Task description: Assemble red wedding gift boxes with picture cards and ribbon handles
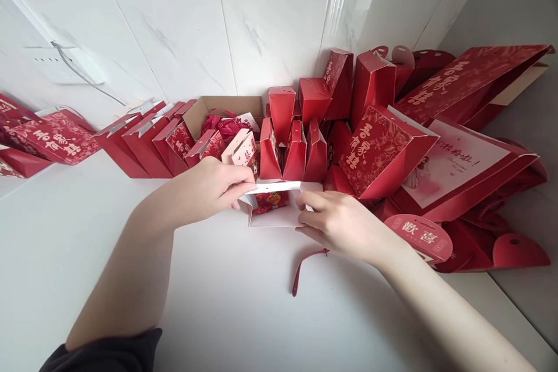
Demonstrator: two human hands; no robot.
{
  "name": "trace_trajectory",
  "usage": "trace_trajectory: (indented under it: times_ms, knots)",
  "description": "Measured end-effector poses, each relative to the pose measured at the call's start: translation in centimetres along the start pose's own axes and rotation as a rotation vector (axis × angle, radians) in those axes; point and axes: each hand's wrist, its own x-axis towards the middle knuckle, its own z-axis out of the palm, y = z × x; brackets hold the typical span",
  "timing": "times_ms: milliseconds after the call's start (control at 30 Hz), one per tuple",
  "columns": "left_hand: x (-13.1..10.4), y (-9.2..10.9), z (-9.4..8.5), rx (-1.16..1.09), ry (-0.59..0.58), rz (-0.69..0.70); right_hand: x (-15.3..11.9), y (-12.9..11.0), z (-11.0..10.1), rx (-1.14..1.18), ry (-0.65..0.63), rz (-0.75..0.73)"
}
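Note:
In the middle of the head view stands a small paper gift box (279, 216), its top open and its white inside facing me. Red wrapped candy (269, 202) lies within it. My left hand (218, 185) pinches the box's far left rim between thumb and fingers. At the right side, my right hand (325, 218) grips the edge, with some fingertips hidden inside or behind the wall. On the white table nearer to me lies a dark red strap (300, 270), bent in a curve and touched by neither hand.
Several red gift boxes (148, 139) stand in a row at left, beside a cardboard box (231, 106) holding red ribbons. More small red boxes (294, 154) stack behind my hands. Large red gift bags (466, 163) crowd the right. A cable (82, 70) runs from a wall socket.

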Motion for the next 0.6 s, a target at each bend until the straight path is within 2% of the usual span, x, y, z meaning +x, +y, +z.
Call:
trace_trajectory:
  times_ms: [100,300,433,600]
  knots:
    - [0.0,0.2,0.0,-0.004,0.000,0.012,-0.2,-0.7,-0.7,-0.001,-0.065,0.044]
    - [0.4,1.2,0.9,-0.049,0.065,0.008,-0.8,-1.1,-1.6,0.006,-0.095,0.131]
    - [0.6,1.9,1.1,0.000,0.026,0.052,-1.0,-1.0,-2.2,0.040,-0.118,0.155]
    - [0.8,1.4,1.2,-0.001,0.047,0.029,-0.9,-1.0,-2.8,0.071,-0.097,0.179]
